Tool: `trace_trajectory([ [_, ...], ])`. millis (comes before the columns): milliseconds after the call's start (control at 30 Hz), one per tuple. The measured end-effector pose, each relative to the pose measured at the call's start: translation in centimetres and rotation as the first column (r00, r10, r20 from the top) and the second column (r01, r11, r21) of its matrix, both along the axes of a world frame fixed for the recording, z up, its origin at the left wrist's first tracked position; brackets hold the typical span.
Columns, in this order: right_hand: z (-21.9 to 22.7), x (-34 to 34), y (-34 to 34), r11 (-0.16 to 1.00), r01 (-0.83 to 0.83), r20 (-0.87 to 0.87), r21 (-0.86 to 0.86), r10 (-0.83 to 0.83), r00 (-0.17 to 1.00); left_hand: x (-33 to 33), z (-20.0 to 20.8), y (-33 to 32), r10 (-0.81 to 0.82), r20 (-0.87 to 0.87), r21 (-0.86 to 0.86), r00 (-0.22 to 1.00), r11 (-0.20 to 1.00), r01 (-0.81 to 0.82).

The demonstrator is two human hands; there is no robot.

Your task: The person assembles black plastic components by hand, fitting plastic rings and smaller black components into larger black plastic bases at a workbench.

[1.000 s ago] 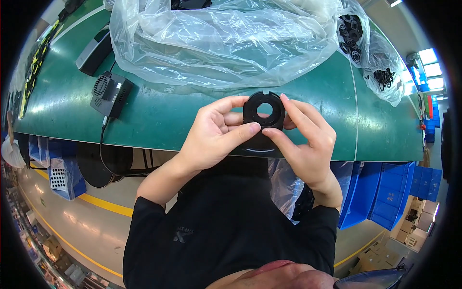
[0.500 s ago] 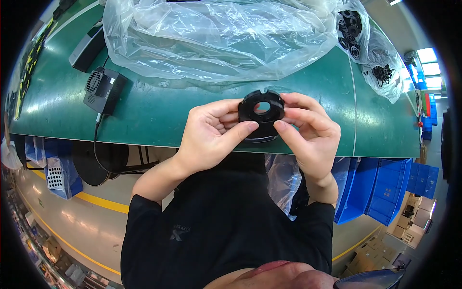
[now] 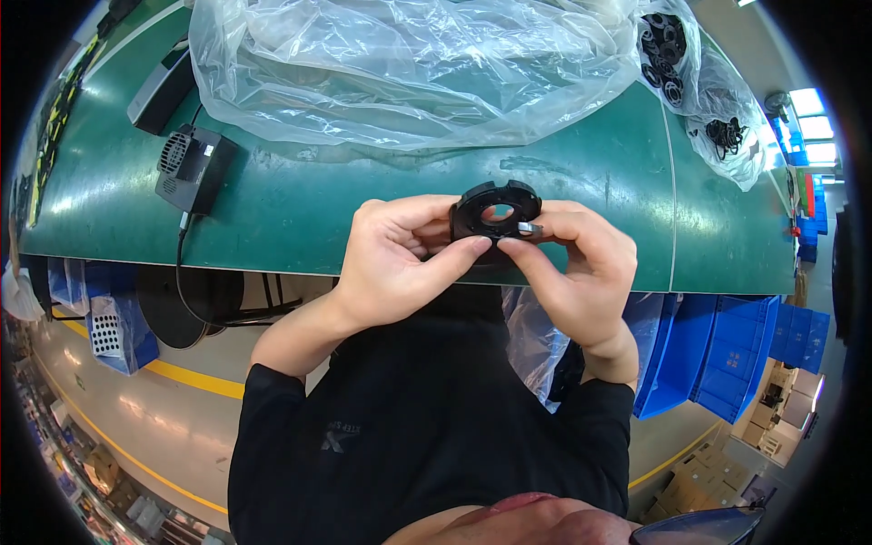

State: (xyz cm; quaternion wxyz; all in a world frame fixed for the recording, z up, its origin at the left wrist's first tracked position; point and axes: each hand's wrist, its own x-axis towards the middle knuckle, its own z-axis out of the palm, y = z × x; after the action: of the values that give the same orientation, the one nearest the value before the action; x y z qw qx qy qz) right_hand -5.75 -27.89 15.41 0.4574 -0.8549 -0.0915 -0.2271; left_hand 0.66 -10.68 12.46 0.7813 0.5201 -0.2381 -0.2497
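A round black plastic ring (image 3: 471, 218) with notches in its rim and a hole through its middle is held up over the near edge of the green table. My left hand (image 3: 400, 250) grips its left side, thumb on the near face and fingers behind. On the other side my right hand (image 3: 581, 263) is closed on the ring too, its thumb at the lower edge. A small shiny silvery piece (image 3: 527, 228) shows at the right forefinger; I cannot tell whether it belongs to the ring.
A large clear plastic bag (image 3: 409, 82) covers the table's far side. Bags of black rings (image 3: 663, 59) and dark small parts (image 3: 725, 136) lie at the far right. A small black device (image 3: 193, 168) with a cable sits on the left. Blue bins (image 3: 731, 354) stand below right.
The ring has tilted and turned a little in my hands. My right thumb has slid left toward the left thumb, and the silvery piece has come into sight.
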Motion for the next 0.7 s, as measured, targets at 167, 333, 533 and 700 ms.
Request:
trace_trajectory([
  [167, 0.4, -0.2, 1.3, 0.93, 0.088, -0.162, 0.356, -0.031, 0.986, 0.1, -0.1, 0.0, 0.026, -0.016, -0.019, 1.0, 0.999, -0.027],
  [333, 0.4, 0.3, 0.5, 0.907, 0.058, -0.241, 0.417, 0.049, 0.969, 0.4, -0.1, 0.1, -0.015, -0.075, -0.029, 0.997, 0.999, 0.013],
  [533, 0.2, -0.1, 0.0, 0.896, 0.09, -0.179, 0.435, -0.012, 0.984, -0.1, 1.1, 0.0, -0.056, -0.126, -0.089, 0.99, 0.995, 0.045],
  [700, 0.2, -0.3, 0.3, 0.873, 0.105, -0.168, 0.476, -0.027, 0.985, 0.1, 0.1, 0.0, 0.019, 0.002, -0.125, 1.0, 0.992, -0.018],
])
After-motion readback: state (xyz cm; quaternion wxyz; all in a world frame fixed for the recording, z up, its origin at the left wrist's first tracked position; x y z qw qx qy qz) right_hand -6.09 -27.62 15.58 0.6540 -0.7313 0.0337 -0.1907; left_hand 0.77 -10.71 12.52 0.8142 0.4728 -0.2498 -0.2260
